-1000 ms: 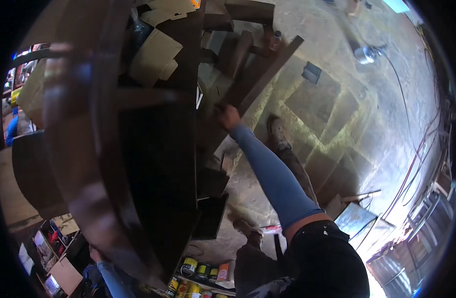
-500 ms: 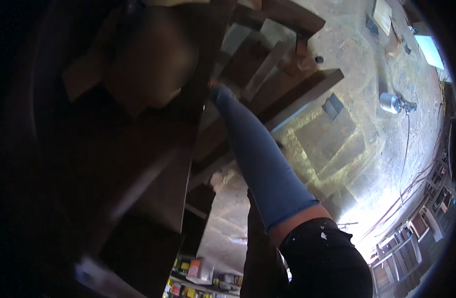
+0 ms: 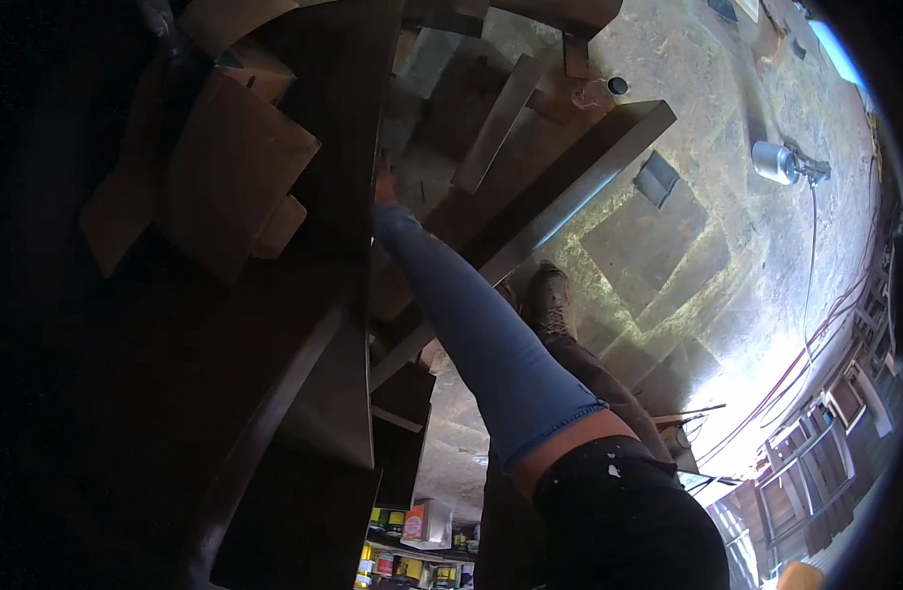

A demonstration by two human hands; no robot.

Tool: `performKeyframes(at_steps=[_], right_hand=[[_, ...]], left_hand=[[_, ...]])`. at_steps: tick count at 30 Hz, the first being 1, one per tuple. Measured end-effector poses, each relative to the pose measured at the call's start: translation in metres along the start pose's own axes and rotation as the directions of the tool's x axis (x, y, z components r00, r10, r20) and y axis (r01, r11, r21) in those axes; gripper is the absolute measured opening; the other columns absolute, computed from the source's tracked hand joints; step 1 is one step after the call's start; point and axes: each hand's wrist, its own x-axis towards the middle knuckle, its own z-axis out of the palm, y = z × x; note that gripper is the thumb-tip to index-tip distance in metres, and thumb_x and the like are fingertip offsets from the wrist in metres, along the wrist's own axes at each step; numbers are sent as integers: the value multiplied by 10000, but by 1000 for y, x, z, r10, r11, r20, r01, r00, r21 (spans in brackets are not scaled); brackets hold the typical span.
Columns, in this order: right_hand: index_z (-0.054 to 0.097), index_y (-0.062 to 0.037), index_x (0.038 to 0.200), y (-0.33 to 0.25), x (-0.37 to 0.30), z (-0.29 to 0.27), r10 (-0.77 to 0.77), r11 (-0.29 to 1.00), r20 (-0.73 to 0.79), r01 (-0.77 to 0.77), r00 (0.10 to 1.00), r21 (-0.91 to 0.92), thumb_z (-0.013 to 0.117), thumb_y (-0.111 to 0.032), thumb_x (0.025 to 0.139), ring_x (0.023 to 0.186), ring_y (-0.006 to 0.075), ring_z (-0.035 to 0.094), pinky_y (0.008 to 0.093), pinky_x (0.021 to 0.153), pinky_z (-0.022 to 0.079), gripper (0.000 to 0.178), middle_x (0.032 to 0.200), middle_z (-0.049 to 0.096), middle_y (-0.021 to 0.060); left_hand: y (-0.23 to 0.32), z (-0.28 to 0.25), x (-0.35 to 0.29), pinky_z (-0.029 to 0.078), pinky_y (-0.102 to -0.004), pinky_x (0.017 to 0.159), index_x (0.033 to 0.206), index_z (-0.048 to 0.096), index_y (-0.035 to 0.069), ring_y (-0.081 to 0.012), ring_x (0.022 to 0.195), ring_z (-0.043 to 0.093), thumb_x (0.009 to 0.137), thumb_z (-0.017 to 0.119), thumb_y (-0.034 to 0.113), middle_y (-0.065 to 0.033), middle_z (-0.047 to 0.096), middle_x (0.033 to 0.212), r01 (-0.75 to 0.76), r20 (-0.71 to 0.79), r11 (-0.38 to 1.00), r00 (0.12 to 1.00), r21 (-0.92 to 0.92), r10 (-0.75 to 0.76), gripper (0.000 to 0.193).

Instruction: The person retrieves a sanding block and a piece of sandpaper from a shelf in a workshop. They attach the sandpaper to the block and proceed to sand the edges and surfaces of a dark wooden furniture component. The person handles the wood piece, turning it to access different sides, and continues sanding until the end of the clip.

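Observation:
My right hand (image 3: 385,184) is at the long edge of a large dark brown panel (image 3: 338,393). A blue sleeve (image 3: 471,305) covers my forearm up to that hand. Only a small part of the hand shows, beside the panel's edge; its fingers are mostly hidden in shadow, so its grip cannot be made out. Above the dark panel, at the upper left, are the brown flaps of a cardboard box (image 3: 225,167). My left hand does not show.
Dark wooden beams (image 3: 589,177) and a loose board (image 3: 496,123) lie right of the panel, near a clear bottle with a black cap (image 3: 617,87). A spray gun with a silver cup (image 3: 774,162) and hose lies farther right. Shelved cans (image 3: 407,565) stand below. My boot (image 3: 553,295) shows.
The view has shifted, and my right hand now appears farther left, still beside the panel's edge. The cardboard flaps at the upper left now show clearly. My boot has come into sight.

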Motion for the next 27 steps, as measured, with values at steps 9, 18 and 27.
performKeyframes(at_steps=[9,18,27], right_hand=[[583,-35,1242,25,71,-52,-138,690,661,-407,738,599,578,-385,931,1034,261,615,439,818,530,468,1144,644,146],[552,-19,1222,27,75,-96,-271,583,709,-476,651,659,671,-385,846,1040,269,598,451,827,517,538,1141,624,166],[520,-3,1202,129,37,-241,20,734,659,-459,752,501,764,-386,761,1047,277,580,463,836,504,633,1138,605,186]], left_hand=[[29,11,-1,532,-431,883,1258,618,69,-296,1020,663,1000,465,423,-140,669,1188,3,-23,1000,1000,-20,-3,465],[78,30,17,536,-436,878,1242,627,74,-302,1015,668,996,467,410,-141,675,1172,-26,-12,999,1000,-28,26,446],[113,67,19,540,-441,874,1225,637,79,-307,1010,672,992,469,397,-143,682,1156,-24,-18,998,1000,-62,23,428]])
